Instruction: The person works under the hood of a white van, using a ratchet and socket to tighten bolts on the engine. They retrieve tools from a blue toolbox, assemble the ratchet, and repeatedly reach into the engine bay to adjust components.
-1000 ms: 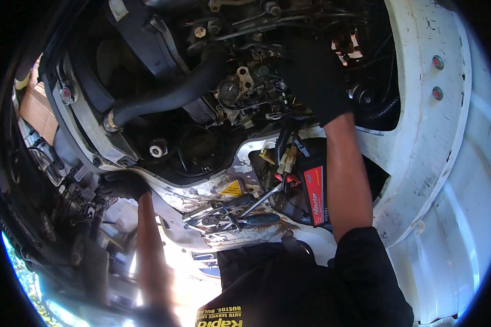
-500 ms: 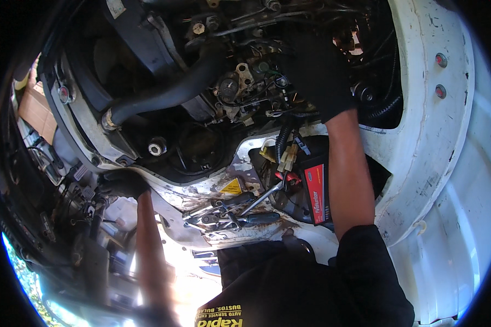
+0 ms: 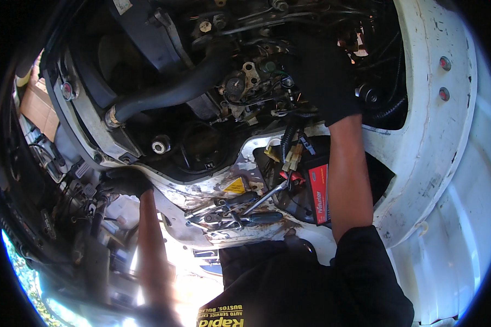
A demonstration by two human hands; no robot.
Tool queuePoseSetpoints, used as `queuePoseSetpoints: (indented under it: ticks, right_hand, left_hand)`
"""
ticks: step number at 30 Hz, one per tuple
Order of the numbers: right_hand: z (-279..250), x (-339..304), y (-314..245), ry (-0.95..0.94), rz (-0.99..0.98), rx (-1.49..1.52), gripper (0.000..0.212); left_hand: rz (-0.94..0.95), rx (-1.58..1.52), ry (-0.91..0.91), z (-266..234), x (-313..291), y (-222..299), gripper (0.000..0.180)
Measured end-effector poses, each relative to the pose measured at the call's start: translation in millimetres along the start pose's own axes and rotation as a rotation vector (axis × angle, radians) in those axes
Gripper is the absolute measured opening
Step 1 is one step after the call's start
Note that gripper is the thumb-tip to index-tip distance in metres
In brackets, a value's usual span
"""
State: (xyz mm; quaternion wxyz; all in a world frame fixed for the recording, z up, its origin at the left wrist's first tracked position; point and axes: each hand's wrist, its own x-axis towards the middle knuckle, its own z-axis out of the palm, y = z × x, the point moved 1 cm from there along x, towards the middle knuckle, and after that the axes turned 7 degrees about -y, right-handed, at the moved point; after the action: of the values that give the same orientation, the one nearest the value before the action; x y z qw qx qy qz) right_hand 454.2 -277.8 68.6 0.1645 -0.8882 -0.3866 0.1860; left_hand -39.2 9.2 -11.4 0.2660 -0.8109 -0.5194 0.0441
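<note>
One forearm runs straight ahead, right hand deep in, engine parts just to its left; left hand well apart, can't tell either grip

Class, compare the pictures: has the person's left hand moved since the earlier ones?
No; judged against the yellow triangular sticker, the left hand shows no clear shift in any direction.

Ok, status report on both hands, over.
Right hand among engine parts, fingertips hidden. Left hand at white frame. Loose tools on frame, clear of both hands.
</note>
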Motion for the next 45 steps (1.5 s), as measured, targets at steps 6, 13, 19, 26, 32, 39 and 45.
queuePoseSetpoints:
  ticks: [6, 13, 19, 26, 32, 39, 45]
  right_hand:
    - [-23, -6, -10, 0.057, -0.086, 0.075, 0.039]
    - [-36, -18, -7, 0.092, -0.026, 0.137, 0.037]
    - [-29, -15, -2, 0.077, -0.051, 0.137, 0.034]
    - [-36, -17, -8, 0.090, -0.064, 0.041, 0.031]
    - [-27, -18, -12, 0.157, -0.062, 0.083, 0.032]
    - [-32, -23, -8, 0.096, -0.009, -0.048, 0.033]
    - [-20, -27, -7, 0.154, 0.048, 0.205, 0.036]
  left_hand:
    - [0.033, 0.286, 0.040, 11, -8, -22, 0.064]
    - [0.020, 0.313, -0.012, 25, -6, -22, 0.058]
    - [-0.056, 0.434, -0.026, 19, -12, -28, 0.060]
    - [-0.170, 0.046, 0.067, 26, -3, -22, 0.060]
    - [-0.159, -0.051, 0.112, 19, -4, -33, 0.052]
    - [-0.225, -0.207, 0.113, 16, 4, -7, 0.049]
    - [-0.105, 0.141, 0.131, 31, -6, -32, 0.050]
